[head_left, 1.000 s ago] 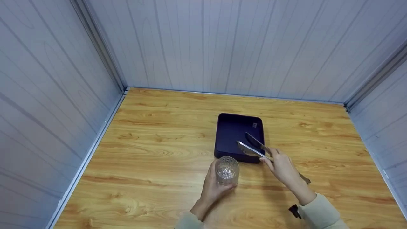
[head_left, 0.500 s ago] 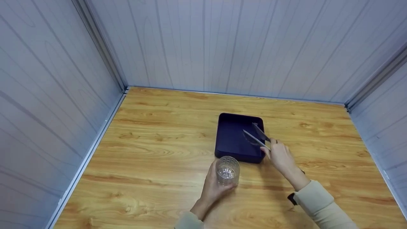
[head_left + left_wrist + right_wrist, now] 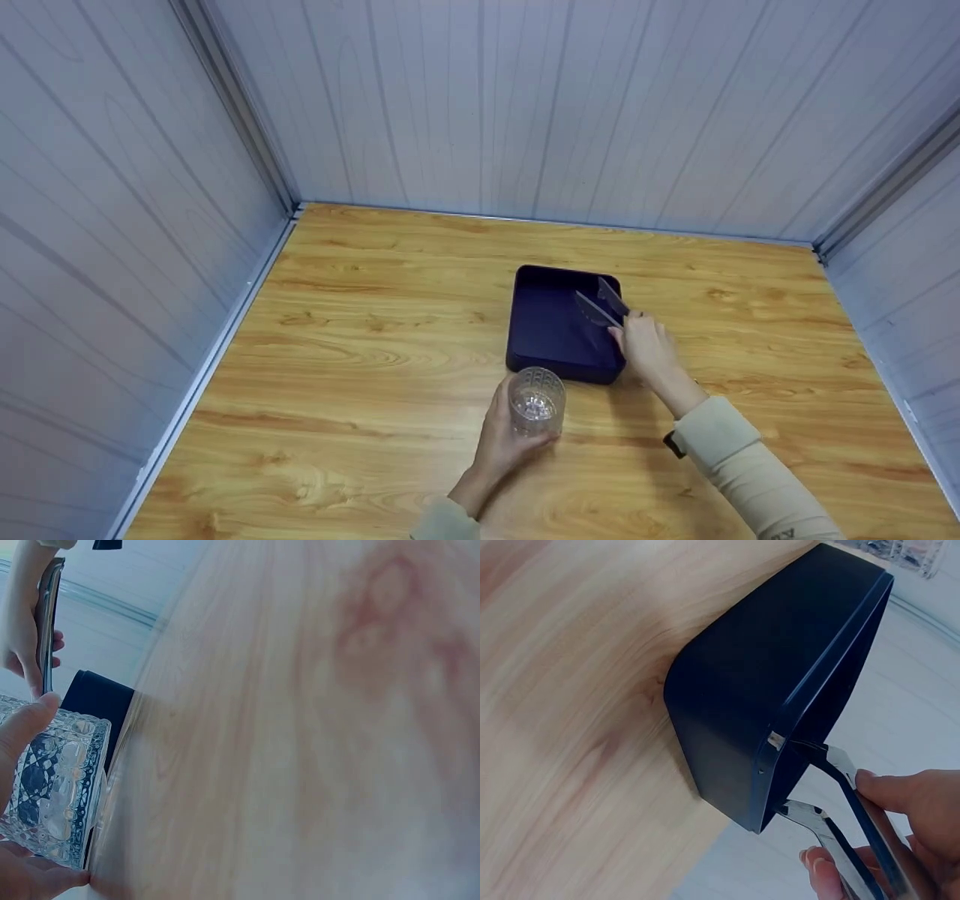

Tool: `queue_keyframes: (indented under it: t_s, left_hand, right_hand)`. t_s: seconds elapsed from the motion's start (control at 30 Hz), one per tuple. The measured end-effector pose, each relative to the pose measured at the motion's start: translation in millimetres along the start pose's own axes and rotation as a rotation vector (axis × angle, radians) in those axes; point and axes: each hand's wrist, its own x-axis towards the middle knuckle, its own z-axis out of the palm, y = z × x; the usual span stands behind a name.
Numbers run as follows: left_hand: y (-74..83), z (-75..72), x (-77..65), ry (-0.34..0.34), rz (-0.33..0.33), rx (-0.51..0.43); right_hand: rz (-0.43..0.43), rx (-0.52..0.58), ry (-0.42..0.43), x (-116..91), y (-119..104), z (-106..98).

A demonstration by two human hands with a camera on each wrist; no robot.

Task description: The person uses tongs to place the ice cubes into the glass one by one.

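My left hand (image 3: 501, 441) curls round a clear patterned drinking glass (image 3: 537, 405), which stands upright just in front of a dark blue square tray (image 3: 564, 373). In the left wrist view the cut pattern of the glass (image 3: 56, 787) shows between thumb and fingers. My right hand (image 3: 651, 349) grips metal tongs (image 3: 600, 309) at the tray's right side. The two tong arms (image 3: 840, 772) stand apart, and in the right wrist view their tips reach over the rim into the tray (image 3: 742, 682). The tray's inner far corner is partly hidden behind the tongs.
The wood-grain table (image 3: 360, 360) spreads out on both sides of the tray. Pale panel walls (image 3: 465, 112) enclose it at the back, left and right. A black thing (image 3: 674, 444) shows beside the right sleeve.
My right hand has carried the tongs farther from me and slightly left, deeper over the tray toward its far right corner. The left hand and the glass have stayed in place.
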Motion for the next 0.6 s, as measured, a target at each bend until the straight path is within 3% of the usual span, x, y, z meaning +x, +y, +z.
queue_keyframes:
  t_s: [0.2, 0.6]
  left_hand:
    - [1.0, -0.3, -0.2, -0.002, 0.0, -0.001]
    - [1.9, -1.0, -0.3, 0.008, 0.017, 0.011]
  right_hand:
    - [0.09, 0.0, -0.076, 10, -7, 4]
    - [0.165, -0.013, -0.136, 21, -16, 13]
